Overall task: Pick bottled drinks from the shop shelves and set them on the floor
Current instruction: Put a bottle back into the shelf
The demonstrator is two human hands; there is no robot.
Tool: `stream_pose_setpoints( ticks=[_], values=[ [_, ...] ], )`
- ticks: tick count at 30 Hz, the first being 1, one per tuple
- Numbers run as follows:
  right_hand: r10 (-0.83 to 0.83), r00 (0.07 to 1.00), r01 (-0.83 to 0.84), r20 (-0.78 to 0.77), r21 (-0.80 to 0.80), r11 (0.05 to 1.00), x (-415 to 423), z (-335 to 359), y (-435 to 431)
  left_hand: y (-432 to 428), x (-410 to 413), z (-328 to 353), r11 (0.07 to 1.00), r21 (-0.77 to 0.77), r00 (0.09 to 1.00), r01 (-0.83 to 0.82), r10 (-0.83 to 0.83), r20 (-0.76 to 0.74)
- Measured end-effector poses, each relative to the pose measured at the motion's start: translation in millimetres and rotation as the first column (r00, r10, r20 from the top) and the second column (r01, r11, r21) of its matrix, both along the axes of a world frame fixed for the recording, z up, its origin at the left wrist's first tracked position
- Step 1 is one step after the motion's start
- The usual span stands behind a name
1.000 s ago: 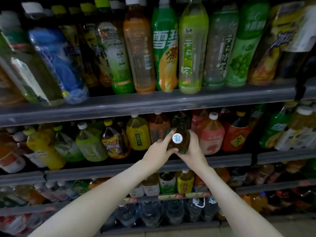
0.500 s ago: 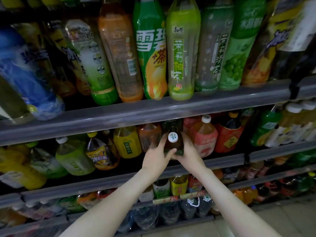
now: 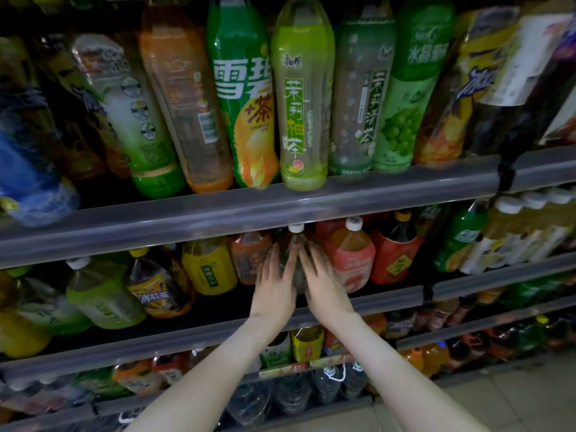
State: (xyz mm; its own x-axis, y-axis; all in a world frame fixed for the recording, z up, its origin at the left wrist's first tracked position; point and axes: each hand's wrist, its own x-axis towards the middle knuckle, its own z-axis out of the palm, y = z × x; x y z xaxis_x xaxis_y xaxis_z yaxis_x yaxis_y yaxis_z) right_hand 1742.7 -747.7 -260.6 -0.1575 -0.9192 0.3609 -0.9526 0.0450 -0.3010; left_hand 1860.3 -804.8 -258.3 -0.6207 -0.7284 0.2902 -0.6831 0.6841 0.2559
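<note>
Left hand [image 3: 275, 289], right hand [image 3: 324, 288] on bottle [image 3: 295, 237]

The bottle [image 3: 290, 243] stands on the middle shelf [image 3: 374, 302], its cap just under the upper shelf [image 3: 249, 210]. The left hand [image 3: 274, 285] lies against the bottle's left side, the right hand [image 3: 324, 285] against its right. Neighbouring bottles [image 3: 353, 257] stand just beside it. A row of tall bottles [image 3: 302, 104] stands above it, the lower shelf [image 3: 187, 344] lies below, and the floor [image 3: 498, 400] is below and to its right.

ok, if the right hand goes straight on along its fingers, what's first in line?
The dark bottle: the right hand lies flat against it. Past that, probably the shelf rail above, though depth is unclear.
</note>
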Motion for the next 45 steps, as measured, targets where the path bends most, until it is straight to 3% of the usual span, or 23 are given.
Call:
stream_pose_setpoints(
  ticks=[3, 7, 18, 22, 27, 30, 35, 39, 42, 45],
  values=[
    [0.008, 0.998, -0.010, 0.068, 0.034, 0.999, -3, 1, -2, -13, 0, -1, 0.998, -0.058, 0.999, -0.003, 0.005, 0.040],
    [0.012, 0.990, -0.022, 0.141, 0.070, 0.997, -3, 5, 0, -26, -5, -4, 0.997, -0.060, 0.977, -0.047, 0.059, 0.205],
    [-0.055, 0.984, 0.024, 0.167, 0.187, 0.982, -21, -25, 60, -12, -14, -15, 0.999, 0.037, 0.995, -0.040, 0.043, -0.094],
    [-0.068, 0.979, 0.049, 0.191, 0.105, 0.993, -38, -7, 64, 5, -23, 0, 0.994, 0.012, 0.987, -0.112, 0.112, -0.114],
    [-0.059, 0.989, 0.069, 0.133, -0.075, 0.995, -68, 32, 57, 43, -34, 17, 0.985, -0.120, 0.973, 0.121, -0.141, -0.182],
    [-0.102, 0.993, 0.103, 0.064, -0.012, 0.995, -92, 41, 51, 54, -48, 29, 0.983, -0.109, 0.979, 0.148, -0.161, -0.121],
    [0.029, 0.999, -0.032, 0.024, 0.155, 0.987, -115, 32, 51, 53, -78, 25, 0.993, -0.099, 0.974, 0.068, -0.045, 0.222],
    [0.063, 0.997, -0.071, 0.047, 0.209, 0.975, -116, 29, 53, 55, -79, 24, 0.988, -0.152, 0.970, 0.001, 0.036, 0.239],
    [0.023, 1.000, -0.026, 0.018, 0.151, 0.988, -109, 43, 53, 62, -72, 38, 0.990, -0.136, 0.992, -0.032, 0.048, 0.114],
    [0.078, 0.993, -0.064, 0.089, -0.149, 0.987, -90, 79, 56, 70, -64, 75, 0.976, -0.216, 0.989, -0.008, -0.024, -0.147]
  ],
)
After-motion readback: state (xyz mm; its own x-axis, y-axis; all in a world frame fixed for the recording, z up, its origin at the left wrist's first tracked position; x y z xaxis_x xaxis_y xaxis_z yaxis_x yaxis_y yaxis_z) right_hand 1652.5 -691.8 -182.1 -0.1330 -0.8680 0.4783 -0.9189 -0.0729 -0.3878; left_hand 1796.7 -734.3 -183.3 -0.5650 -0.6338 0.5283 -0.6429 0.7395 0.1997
